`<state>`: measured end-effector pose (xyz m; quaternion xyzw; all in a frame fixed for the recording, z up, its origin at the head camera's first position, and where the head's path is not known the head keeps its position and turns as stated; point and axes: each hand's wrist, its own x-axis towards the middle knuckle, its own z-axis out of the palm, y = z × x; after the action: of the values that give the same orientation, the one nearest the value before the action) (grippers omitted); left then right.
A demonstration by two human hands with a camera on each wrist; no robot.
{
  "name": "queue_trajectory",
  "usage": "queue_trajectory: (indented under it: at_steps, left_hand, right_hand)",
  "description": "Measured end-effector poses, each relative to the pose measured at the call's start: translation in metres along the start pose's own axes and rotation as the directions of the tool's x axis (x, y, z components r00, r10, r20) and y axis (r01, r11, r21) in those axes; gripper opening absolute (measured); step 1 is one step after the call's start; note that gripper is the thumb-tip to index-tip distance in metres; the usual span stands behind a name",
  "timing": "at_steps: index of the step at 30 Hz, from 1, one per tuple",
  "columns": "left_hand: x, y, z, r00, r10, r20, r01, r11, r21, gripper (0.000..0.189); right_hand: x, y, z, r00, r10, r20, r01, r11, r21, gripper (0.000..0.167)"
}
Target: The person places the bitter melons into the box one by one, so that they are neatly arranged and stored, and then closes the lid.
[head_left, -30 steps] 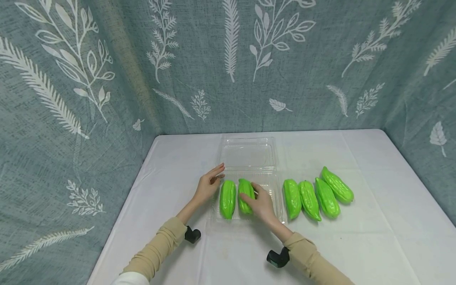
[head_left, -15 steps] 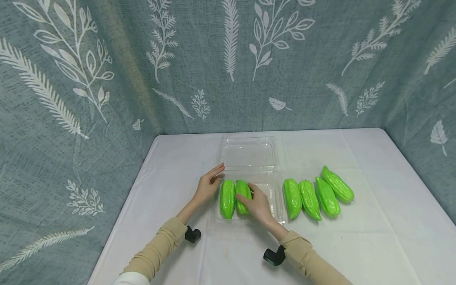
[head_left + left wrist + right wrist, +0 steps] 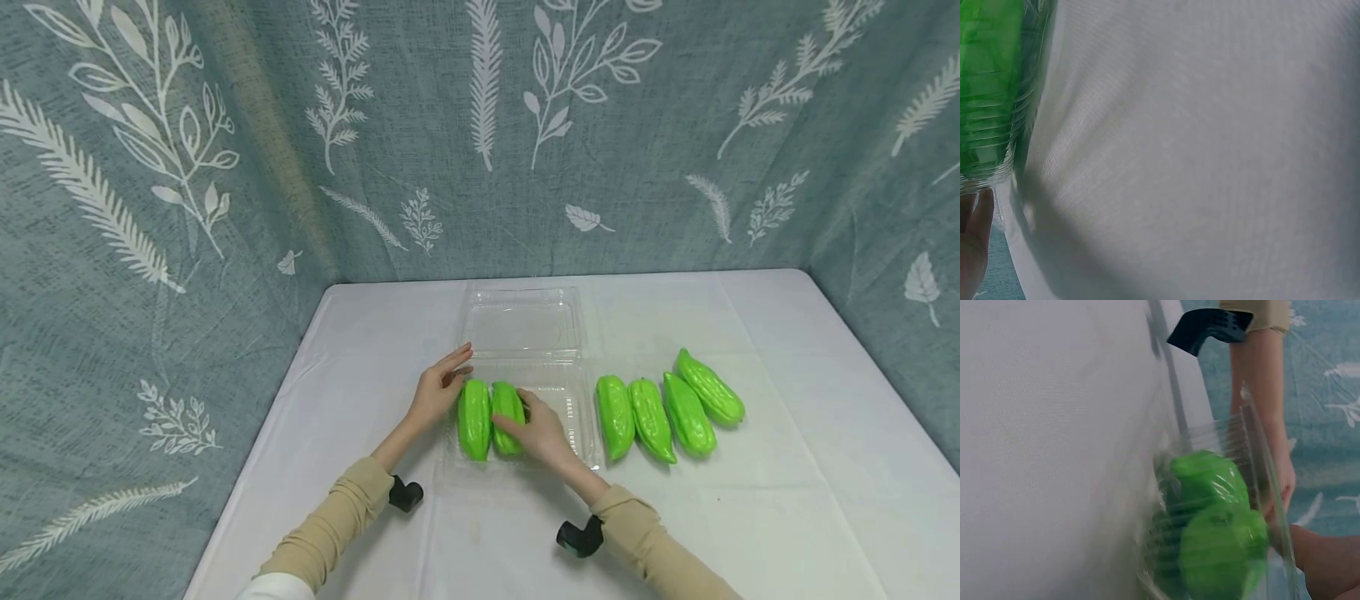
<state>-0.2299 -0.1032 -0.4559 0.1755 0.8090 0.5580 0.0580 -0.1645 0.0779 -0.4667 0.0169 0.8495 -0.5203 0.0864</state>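
A clear plastic clamshell box [image 3: 573, 392] lies with its lid [image 3: 522, 325] folded back. Two glossy green bitter melons lie side by side in its base, at the left. The left one [image 3: 474, 421] sits along the box's left wall. My right hand [image 3: 542, 429] holds the other melon [image 3: 507, 408] between thumb and fingers. At the box's upper left side, my left hand [image 3: 437, 393] touches the wall with extended fingers. Through the clear wall, the left wrist view shows green melon [image 3: 988, 81]. The right wrist view catches the near melon end [image 3: 1222, 550], blurred.
Several more bitter melons [image 3: 652, 421] lie on the white-covered table [image 3: 795, 500] to the right of the box. A blue-green leaf-patterned curtain [image 3: 525, 217] hangs behind the table and at both sides. A black wrist camera [image 3: 580, 539] hangs under the right forearm.
My right hand has slid its melon left through the box, close against the first one, which has shifted slightly left. The left hand has stayed in place.
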Motion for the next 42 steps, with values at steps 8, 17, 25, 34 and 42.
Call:
queue_trajectory:
  at_steps: [8, 17, 25, 34, 42]
  left_hand:
    - [0.0, 0.001, 0.0, 1.0, -0.02, -0.001, 0.02, 1.0, 0.009, 0.041]
    - [0.0, -0.001, 0.001, 1.0, -0.001, -0.011, 0.001, 1.0, -0.004, 0.041]
    - [0.0, -0.001, 0.001, 1.0, 0.003, -0.01, -0.003, 1.0, 0.016, 0.041]
    - [0.001, 0.0, 0.001, 1.0, 0.002, -0.005, -0.002, 1.0, 0.013, 0.041]
    - [0.0, 0.001, 0.0, 1.0, -0.013, -0.005, 0.013, 1.0, 0.006, 0.041]
  right_hand:
    - [-0.002, 0.005, -0.012, 0.992, 0.012, 0.123, -0.019, 0.998, 0.059, 0.068]
    - [-0.002, 0.007, -0.016, 0.985, 0.002, 0.172, -0.018, 0.996, 0.093, 0.075]
    - [-0.004, 0.005, -0.012, 0.991, -0.041, 0.124, 0.042, 0.999, -0.002, 0.076]
    - [-0.004, 0.007, -0.013, 0.994, -0.045, 0.097, 0.049, 0.998, -0.043, 0.076]
    - [-0.004, 0.008, -0.016, 0.994, -0.032, 0.106, 0.034, 0.999, -0.013, 0.075]
